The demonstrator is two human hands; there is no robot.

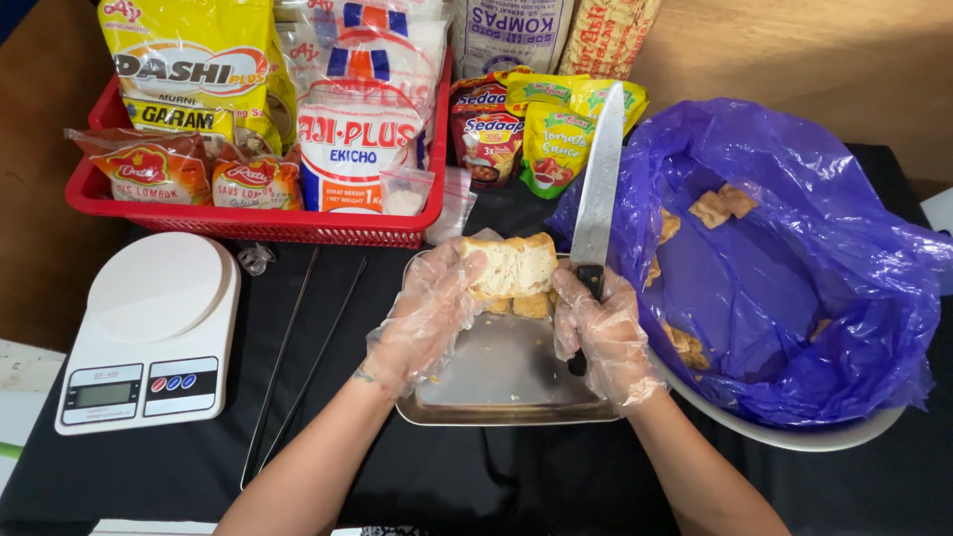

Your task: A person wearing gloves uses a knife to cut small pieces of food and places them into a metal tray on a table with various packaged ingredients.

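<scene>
My left hand [429,316], in a clear plastic glove, holds a pale fried tofu block [516,264] above a shallow metal tray [506,397]. My right hand [604,335], gloved too, grips the black handle of a large knife [599,189] whose blade points up and away. Its fingers also touch the right side of the tofu block. More tofu pieces [526,306] lie in the tray under the block.
A bowl lined with a purple plastic bag [794,258] holding tofu pieces stands at right. A white kitchen scale [149,333] is at left, two long metal skewers [298,347] beside it. A red basket [258,223] of seasoning packets sits behind, with sauce pouches [516,129] next to it.
</scene>
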